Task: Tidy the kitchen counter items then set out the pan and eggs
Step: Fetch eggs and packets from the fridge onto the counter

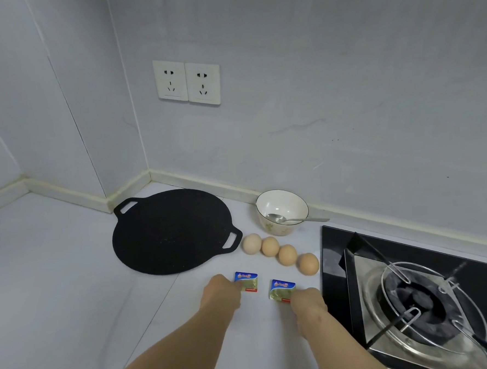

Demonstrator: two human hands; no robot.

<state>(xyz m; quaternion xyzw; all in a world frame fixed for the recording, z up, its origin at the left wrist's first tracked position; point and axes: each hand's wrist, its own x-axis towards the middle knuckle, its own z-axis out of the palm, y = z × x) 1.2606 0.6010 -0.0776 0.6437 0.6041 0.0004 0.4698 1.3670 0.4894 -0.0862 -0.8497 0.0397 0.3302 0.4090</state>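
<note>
White counter [58, 295] carries both forearms, stretched forward side by side. The left hand [223, 291] meets the left butter packet [247, 281], the right hand [306, 299] the right butter packet [281, 289]; whether they pinch or only touch, I cannot tell. From the hands, the gas stove [415, 302] sits at 3 o'clock, four eggs [269, 246] line up at 12, and the black pan [171, 231] lies at 11.

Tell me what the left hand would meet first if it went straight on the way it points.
The left hand touches the left small blue-and-gold foil packet, so that comes first. Past it, likely the row of brown eggs, though depth is unclear.
</note>
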